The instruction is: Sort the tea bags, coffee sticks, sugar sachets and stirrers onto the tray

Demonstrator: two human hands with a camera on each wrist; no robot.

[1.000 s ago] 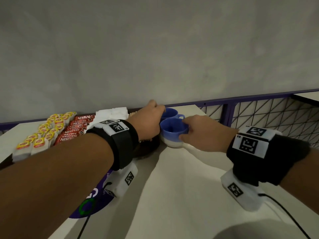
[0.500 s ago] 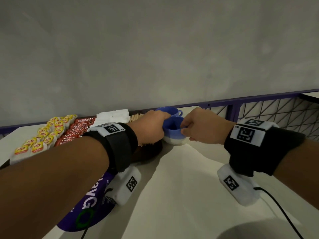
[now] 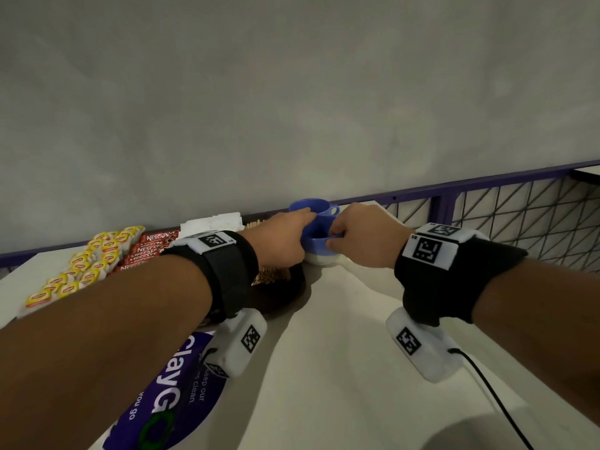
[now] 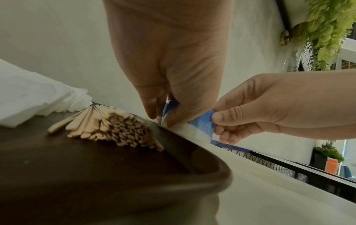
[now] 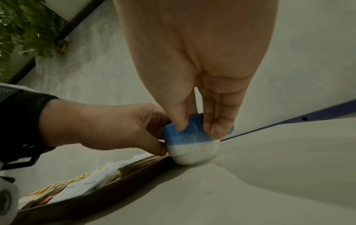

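Two blue cups (image 3: 319,241) on white table (image 3: 324,368).

Two blue cups (image 3: 319,237) stand on the bench (image 3: 341,368). One dark tray (image 4: 115,175) carries one heap of stirrers (image 4: 115,129); the tea bags (image 3: 87,271) and coffee sticks (image 3: 146,251) are too many to count.

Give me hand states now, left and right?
Left hand: closed, gripping the near blue cup by its rim.
Right hand: closed, pinching the same cup's rim from the other side.
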